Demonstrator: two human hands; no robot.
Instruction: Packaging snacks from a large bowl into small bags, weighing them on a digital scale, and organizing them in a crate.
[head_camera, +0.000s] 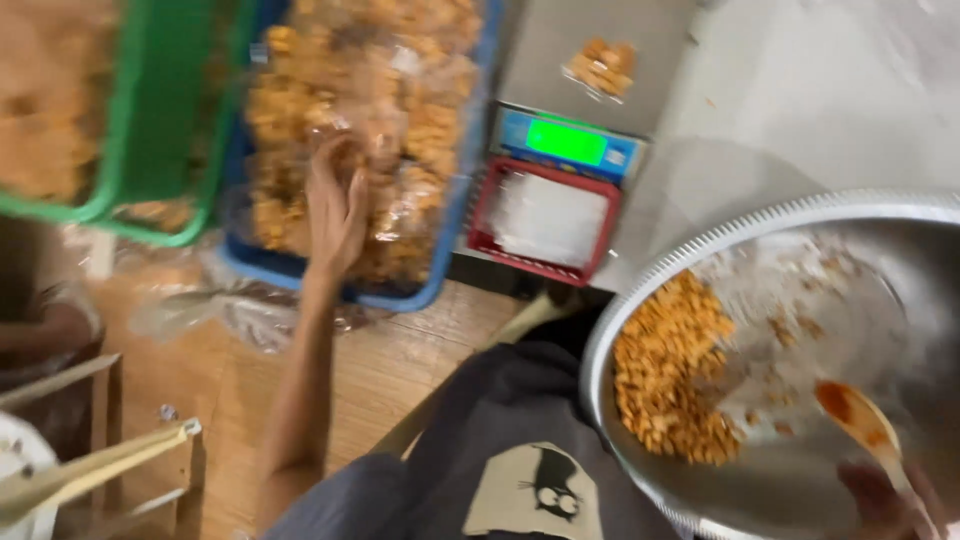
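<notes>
Fingers (335, 175) of left hand (337, 215) spread loose, palm down, holding nothing; resting on bagged snacks (385, 120) in blue crate (425, 290), straight ahead at arm's reach. Further left, green crate (150, 110) with more snacks. Right of blue crate, red tray (490, 215) of clear bags under scale (565, 145), one small filled bag (602, 65) on its pan. Far right, steel basin (780, 215) on lap, snack heap (670, 370) at its left side. Right hand (885, 500) at basin's near edge, curled on spoon (860, 415), handle running toward body. Wooden floor (390, 370) below; motion blur throughout.
</notes>
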